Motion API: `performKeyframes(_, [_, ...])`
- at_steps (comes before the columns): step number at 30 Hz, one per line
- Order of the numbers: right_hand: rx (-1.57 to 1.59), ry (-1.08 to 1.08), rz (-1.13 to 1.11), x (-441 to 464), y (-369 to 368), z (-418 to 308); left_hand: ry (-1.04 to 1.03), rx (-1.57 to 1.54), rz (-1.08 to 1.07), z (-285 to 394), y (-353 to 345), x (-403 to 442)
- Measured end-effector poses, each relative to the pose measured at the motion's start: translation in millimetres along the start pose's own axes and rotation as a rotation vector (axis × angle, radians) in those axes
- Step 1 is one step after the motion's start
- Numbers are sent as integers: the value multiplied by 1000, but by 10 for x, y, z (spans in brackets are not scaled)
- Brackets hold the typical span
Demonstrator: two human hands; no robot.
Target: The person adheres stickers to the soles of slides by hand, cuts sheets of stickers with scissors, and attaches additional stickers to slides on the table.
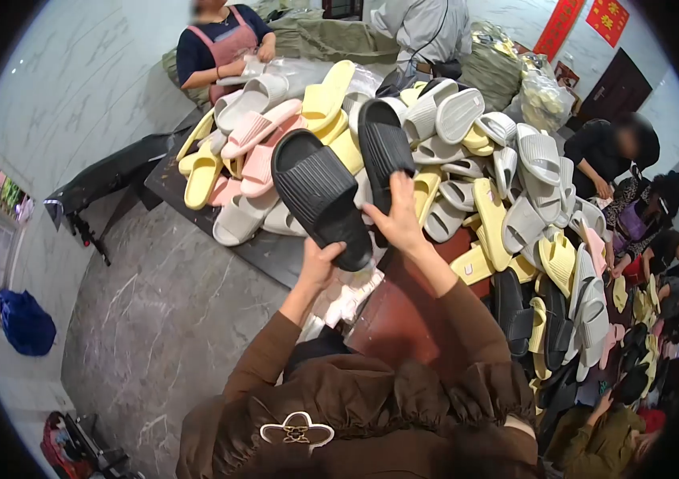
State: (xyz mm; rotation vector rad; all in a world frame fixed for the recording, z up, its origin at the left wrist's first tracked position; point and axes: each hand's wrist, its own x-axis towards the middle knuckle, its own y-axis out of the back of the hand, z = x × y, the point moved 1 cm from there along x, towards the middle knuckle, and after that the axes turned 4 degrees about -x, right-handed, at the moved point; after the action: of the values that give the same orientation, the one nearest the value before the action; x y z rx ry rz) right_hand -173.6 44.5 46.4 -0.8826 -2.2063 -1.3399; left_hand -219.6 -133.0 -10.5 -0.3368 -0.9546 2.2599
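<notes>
My left hand is closed on the heel end of a black slide sandal, held tilted with its ribbed strap facing me. In my right hand is a second black slide sandal, gripped near its heel, toe pointing away. Both sandals are raised side by side in front of a heap of sandals. Around them lie yellow sandals, pink sandals and grey sandals. Below my hands is a small pile of white packets or labels, too blurred to read.
A red-brown tabletop lies before me. More black sandals are piled at the right. One person stands across the table, another in grey beside them; several people sit at the right. Stuffed sacks stand behind.
</notes>
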Motion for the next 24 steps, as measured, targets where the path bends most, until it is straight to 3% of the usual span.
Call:
performKeyframes(3, [-88, 58, 16, 700, -309, -164, -60, 51, -30, 404, 216, 407])
performKeyframes(5, [-74, 34, 11, 1138, -522, -281, -218, 96, 90, 626, 327, 695])
performKeyframes(7, [-76, 75, 53, 1543, -804, -316, -204, 101, 80, 799, 400, 1012])
performKeyframes(10, [-128, 43, -108, 1896, -1269, -288, -168, 102, 73, 860, 469, 1281])
performKeyframes(13, [-190, -131, -346, 1902, -1639, -138, 43, 292, 210, 770, 585, 1305])
performKeyframes(16, [-258, -68, -252, 1767, -1792, -22, 194, 341, 259, 599, 932, 1340])
performKeyframes(20, [-263, 83, -203, 1555, -1835, 101, 166, 607, 227, 528, 1001, 1292])
performKeyframes(21, [-206, 35, -261, 1532, -1821, 107, 161, 563, 230, 488, 1037, 1305])
performKeyframes(24, [-184, 11, -110, 1304, -1658, 42, 184, 500, 211, 392, 1031, 1207])
